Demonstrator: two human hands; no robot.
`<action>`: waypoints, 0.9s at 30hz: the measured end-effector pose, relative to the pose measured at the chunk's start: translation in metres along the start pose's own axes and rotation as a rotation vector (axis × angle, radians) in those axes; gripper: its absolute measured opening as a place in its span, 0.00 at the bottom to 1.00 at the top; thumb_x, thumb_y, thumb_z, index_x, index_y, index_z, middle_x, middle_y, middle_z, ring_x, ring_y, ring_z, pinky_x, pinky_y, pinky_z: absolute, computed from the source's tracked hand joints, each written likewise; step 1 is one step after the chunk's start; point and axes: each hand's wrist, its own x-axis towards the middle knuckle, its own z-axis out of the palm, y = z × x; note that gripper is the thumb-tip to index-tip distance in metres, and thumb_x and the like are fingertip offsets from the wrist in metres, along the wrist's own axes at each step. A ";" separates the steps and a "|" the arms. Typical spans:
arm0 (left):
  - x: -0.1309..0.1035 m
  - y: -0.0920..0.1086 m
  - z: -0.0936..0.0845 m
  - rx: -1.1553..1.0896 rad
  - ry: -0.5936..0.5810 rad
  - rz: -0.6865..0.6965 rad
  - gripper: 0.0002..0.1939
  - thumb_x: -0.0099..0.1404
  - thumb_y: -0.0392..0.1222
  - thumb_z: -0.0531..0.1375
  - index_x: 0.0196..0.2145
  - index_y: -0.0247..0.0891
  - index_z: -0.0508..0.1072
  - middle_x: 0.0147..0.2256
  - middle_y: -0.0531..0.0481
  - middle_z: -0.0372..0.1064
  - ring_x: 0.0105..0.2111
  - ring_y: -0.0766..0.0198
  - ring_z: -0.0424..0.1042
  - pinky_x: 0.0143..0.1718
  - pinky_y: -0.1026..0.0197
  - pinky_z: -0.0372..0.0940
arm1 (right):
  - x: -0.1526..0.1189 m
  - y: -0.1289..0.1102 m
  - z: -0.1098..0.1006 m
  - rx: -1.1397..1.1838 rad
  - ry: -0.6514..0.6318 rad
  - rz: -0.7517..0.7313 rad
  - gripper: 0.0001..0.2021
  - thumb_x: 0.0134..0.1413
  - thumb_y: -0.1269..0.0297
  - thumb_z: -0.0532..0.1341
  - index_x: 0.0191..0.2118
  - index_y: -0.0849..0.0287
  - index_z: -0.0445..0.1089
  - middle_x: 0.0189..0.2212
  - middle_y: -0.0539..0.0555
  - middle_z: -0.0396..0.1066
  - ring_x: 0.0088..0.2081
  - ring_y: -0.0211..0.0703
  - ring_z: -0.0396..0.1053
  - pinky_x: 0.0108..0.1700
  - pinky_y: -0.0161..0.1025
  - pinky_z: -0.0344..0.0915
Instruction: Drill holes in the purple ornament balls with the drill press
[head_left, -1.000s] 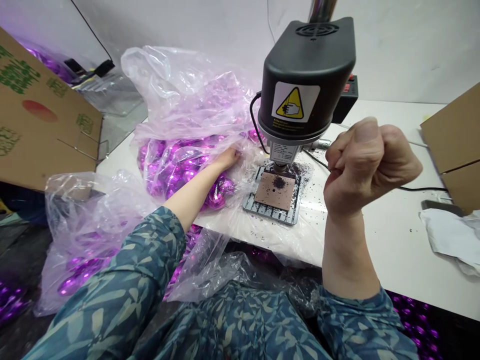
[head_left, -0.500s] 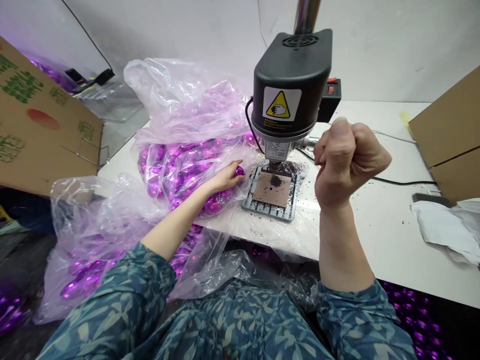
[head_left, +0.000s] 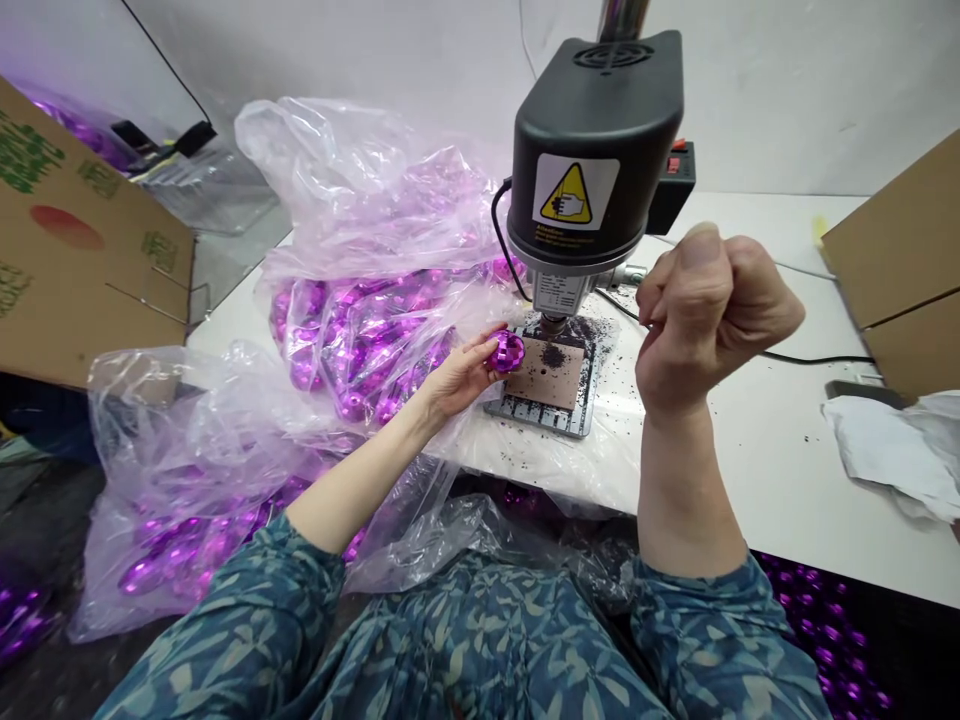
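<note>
A shiny purple faceted ball [head_left: 508, 351] is pinched in the fingers of my left hand [head_left: 461, 377], at the left edge of the drill press base [head_left: 540, 421]. On that base lies a flat brown board [head_left: 566, 385] with a dark hole and a heap of dark shavings. Above it stands the black drill press head [head_left: 592, 130], its chuck [head_left: 553, 322] pointing down at the board. To the right of the press my right hand [head_left: 701, 315] is raised in a fist; a handle inside it, if any, is hidden.
A clear plastic bag [head_left: 367, 250] of purple balls lies left of the press, and another bag [head_left: 187, 480] hangs at the table's left edge. Cardboard boxes [head_left: 90, 250] stand left and right. Crumpled white paper [head_left: 892, 455] lies at the right. Dark shavings are scattered around the base.
My left hand has moved right, carrying the purple ball away from the bag to the edge of the press base. My right fist stays raised; the view has shifted slightly.
</note>
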 end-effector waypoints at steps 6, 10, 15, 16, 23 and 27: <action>0.013 -0.019 -0.010 0.165 0.016 -0.035 0.28 0.69 0.66 0.67 0.51 0.40 0.79 0.50 0.42 0.82 0.47 0.54 0.82 0.49 0.51 0.79 | -0.001 0.003 0.003 0.005 0.038 -0.061 0.33 0.68 0.53 0.64 0.21 0.57 0.41 0.14 0.44 0.40 0.15 0.29 0.47 0.18 0.39 0.42; 0.021 -0.026 -0.004 0.315 0.038 0.046 0.31 0.72 0.69 0.62 0.61 0.46 0.74 0.53 0.42 0.80 0.47 0.53 0.82 0.43 0.51 0.80 | -0.003 0.001 0.002 -0.048 0.037 -0.016 0.32 0.69 0.50 0.63 0.21 0.55 0.43 0.15 0.44 0.41 0.16 0.31 0.47 0.20 0.40 0.45; 0.034 -0.034 -0.001 0.466 0.047 0.220 0.31 0.66 0.58 0.72 0.61 0.42 0.74 0.54 0.44 0.80 0.52 0.54 0.80 0.54 0.52 0.76 | -0.003 0.000 0.002 -0.044 0.031 -0.031 0.30 0.69 0.52 0.63 0.21 0.54 0.46 0.14 0.43 0.45 0.16 0.31 0.47 0.20 0.40 0.46; 0.038 -0.036 -0.003 0.481 0.034 0.240 0.32 0.64 0.57 0.73 0.60 0.41 0.74 0.53 0.43 0.80 0.52 0.55 0.80 0.57 0.52 0.74 | -0.003 0.000 0.002 -0.029 0.027 -0.048 0.29 0.69 0.54 0.62 0.21 0.55 0.46 0.15 0.43 0.45 0.16 0.31 0.48 0.20 0.40 0.46; 0.051 -0.049 -0.013 0.562 -0.016 0.286 0.38 0.57 0.59 0.77 0.58 0.38 0.74 0.52 0.41 0.79 0.51 0.54 0.79 0.57 0.52 0.72 | -0.004 -0.002 0.001 -0.047 0.019 -0.016 0.30 0.70 0.53 0.62 0.21 0.54 0.46 0.15 0.44 0.44 0.16 0.31 0.49 0.21 0.40 0.47; 0.051 -0.048 -0.011 0.634 -0.061 0.321 0.37 0.57 0.58 0.77 0.57 0.37 0.74 0.55 0.39 0.77 0.54 0.50 0.78 0.59 0.50 0.71 | -0.005 0.000 0.002 -0.035 0.027 -0.039 0.31 0.70 0.51 0.62 0.22 0.55 0.44 0.15 0.44 0.44 0.16 0.31 0.48 0.21 0.40 0.47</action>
